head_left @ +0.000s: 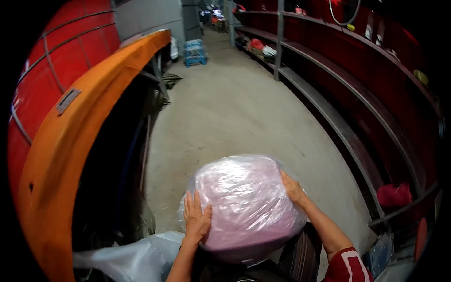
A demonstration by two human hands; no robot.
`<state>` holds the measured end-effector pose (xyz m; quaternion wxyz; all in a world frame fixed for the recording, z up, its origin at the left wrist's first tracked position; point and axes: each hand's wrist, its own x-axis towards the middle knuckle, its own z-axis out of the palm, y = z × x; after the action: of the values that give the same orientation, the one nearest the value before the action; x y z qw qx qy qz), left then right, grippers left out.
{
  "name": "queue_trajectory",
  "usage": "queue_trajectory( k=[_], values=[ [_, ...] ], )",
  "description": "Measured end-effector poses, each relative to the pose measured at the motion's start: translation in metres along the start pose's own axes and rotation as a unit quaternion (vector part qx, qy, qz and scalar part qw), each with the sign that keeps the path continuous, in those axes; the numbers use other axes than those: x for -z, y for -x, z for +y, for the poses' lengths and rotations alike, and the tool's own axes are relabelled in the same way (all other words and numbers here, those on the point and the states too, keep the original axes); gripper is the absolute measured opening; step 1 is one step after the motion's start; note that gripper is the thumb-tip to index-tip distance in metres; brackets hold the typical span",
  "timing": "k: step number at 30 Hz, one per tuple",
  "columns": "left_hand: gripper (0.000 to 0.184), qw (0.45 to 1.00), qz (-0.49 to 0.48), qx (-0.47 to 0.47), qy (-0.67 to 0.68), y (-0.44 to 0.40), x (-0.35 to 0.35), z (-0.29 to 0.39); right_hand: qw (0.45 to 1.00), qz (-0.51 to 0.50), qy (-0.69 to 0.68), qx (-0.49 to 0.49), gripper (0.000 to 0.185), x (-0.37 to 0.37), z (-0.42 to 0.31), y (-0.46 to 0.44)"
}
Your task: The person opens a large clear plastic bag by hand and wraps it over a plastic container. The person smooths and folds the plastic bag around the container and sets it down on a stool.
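Observation:
A rounded, boxy pink bundle (246, 197) wrapped in clear, shiny plastic is at the bottom middle, close in front of my body. My left hand (197, 218) presses flat against its left side, fingers stretched over the plastic. On the opposite side, my right hand (293, 190) grips the bundle's upper right edge, with some fingers out of sight. The bundle is held between both hands; what supports it from below is hidden. A pale, crumpled plastic sheet or bag (136, 258) lies beside my left forearm.
An orange-covered table (70, 127) runs along the left. Metal shelving (338, 115) lines the right, with a dark pink bundle (394, 195) low down. Concrete floor (225, 108) stretches ahead to blue stools (195, 54).

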<state>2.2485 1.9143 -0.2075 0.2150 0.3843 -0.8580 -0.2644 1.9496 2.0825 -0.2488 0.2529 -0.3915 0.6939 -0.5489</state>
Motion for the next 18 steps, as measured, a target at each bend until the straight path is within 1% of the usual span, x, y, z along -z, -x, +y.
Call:
queue_trajectory(
  k=[1, 2, 3, 5, 6, 7, 8, 9, 10, 11, 12, 13, 14, 15, 16, 17, 18],
  values=[
    [0.060, 0.999, 0.031, -0.023, -0.005, 0.013, 0.009, 0.002, 0.984, 0.010, 0.178, -0.026, 0.051, 0.004, -0.020, 0.004],
    [0.061, 0.997, 0.064, -0.047, -0.012, 0.024, 0.020, 0.000, 0.936, 0.026, 0.349, -0.046, 0.048, 0.004, -0.044, 0.005],
    [0.056, 0.994, 0.093, -0.056, 0.006, 0.044, 0.036, 0.003, 0.936, 0.019, 0.350, -0.026, 0.048, -0.001, -0.084, 0.011],
    [0.043, 0.990, 0.123, -0.051, 0.047, 0.093, 0.061, -0.002, 0.949, 0.005, 0.264, 0.175, 0.042, -0.019, -0.183, 0.048],
    [0.036, 0.994, 0.094, -0.024, 0.056, 0.120, 0.072, -0.009, 0.959, -0.092, 0.172, 0.208, 0.042, -0.029, -0.218, 0.068],
    [0.029, 0.996, 0.065, 0.003, 0.065, 0.148, 0.080, -0.016, 0.949, -0.227, 0.039, 0.216, 0.039, -0.043, -0.249, 0.092],
    [0.018, 0.992, 0.099, -0.004, 0.077, 0.174, 0.081, -0.020, 0.894, -0.408, -0.047, 0.180, 0.040, -0.055, -0.280, 0.110],
    [0.013, 0.992, 0.089, 0.019, 0.090, 0.198, 0.086, -0.022, 0.831, -0.509, -0.048, 0.220, 0.032, -0.067, -0.306, 0.125],
    [0.009, 0.991, 0.079, 0.044, 0.101, 0.222, 0.093, -0.025, 0.750, -0.590, -0.122, 0.273, 0.028, -0.088, -0.320, 0.138],
    [0.009, 0.989, 0.097, 0.069, 0.091, 0.244, 0.101, -0.027, 0.654, -0.658, -0.196, 0.317, 0.026, -0.106, -0.326, 0.152],
    [0.008, 0.980, 0.121, 0.112, 0.108, 0.261, 0.108, -0.029, 0.626, -0.603, -0.261, 0.420, 0.032, -0.112, -0.320, 0.164],
    [0.008, 0.970, 0.145, 0.151, 0.127, 0.275, 0.114, -0.031, 0.607, -0.619, -0.269, 0.420, 0.032, -0.126, -0.322, 0.160],
    [0.009, 0.962, 0.202, 0.167, 0.071, 0.285, 0.125, -0.031, 0.660, -0.576, -0.246, 0.416, 0.021, -0.143, -0.323, 0.150],
    [0.011, 0.945, 0.256, 0.197, 0.053, 0.293, 0.132, -0.032, 0.712, -0.528, -0.220, 0.408, 0.013, -0.162, -0.318, 0.141],
    [0.014, 0.923, 0.312, 0.222, 0.035, 0.297, 0.139, -0.037, 0.797, -0.481, -0.142, 0.336, 0.018, -0.187, -0.304, 0.136],
    [0.014, 0.900, 0.373, 0.223, 0.035, 0.300, 0.141, -0.044, 0.865, -0.436, -0.057, 0.242, 0.023, -0.212, -0.290, 0.131],
    [0.016, 0.882, 0.376, 0.271, 0.083, 0.305, 0.142, -0.056, 0.906, -0.398, 0.014, 0.141, 0.029, -0.237, -0.277, 0.126]
  ],
)
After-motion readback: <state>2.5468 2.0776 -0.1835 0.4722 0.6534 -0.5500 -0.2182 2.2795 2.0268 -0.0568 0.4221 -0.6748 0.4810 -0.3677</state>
